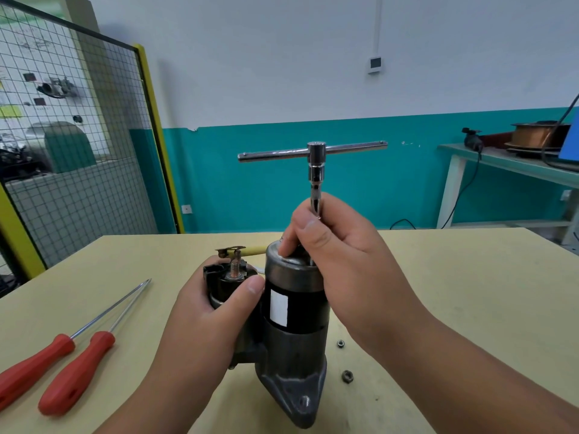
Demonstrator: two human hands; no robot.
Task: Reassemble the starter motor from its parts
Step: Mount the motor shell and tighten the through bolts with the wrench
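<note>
2 hands (216, 311) (341, 245) hold 1 motor (294, 308), 1 T-wrench (315, 151); 2 screwdrivers (75, 371) (37, 361), 2 nuts (341, 343) (347, 376) nearby.

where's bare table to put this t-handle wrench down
Widest bare stretch: the table right of the right hand holding the T-handle wrench, out to the far and right edges. Also the back-left corner beyond the two red screwdrivers. Crowded: front left around them; two nuts beside the starter motor's base.

Single head-worn wide-angle view, forward and slightly downward, close over the table (470, 277).
</note>
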